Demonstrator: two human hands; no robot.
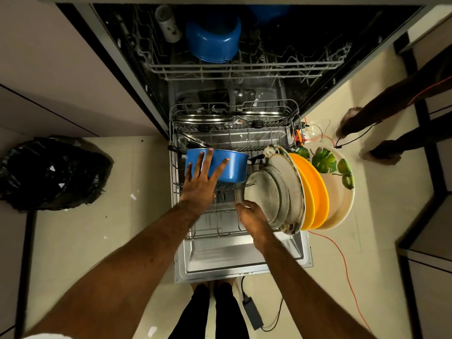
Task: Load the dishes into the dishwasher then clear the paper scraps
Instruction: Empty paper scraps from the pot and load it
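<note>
The left hand lies spread, fingers splayed, flat against the side of a blue pot resting in the left part of the pulled-out lower rack. The right hand pinches the near edge of the smallest grey plate — first in an upright row with orange plates and a leaf-patterned one. Paper scraps dot the floor near a black rubbish bag.

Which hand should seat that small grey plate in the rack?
Right. The right hand already touches the grey plate at its edge, while the left hand lies spread on the blue pot.
</note>
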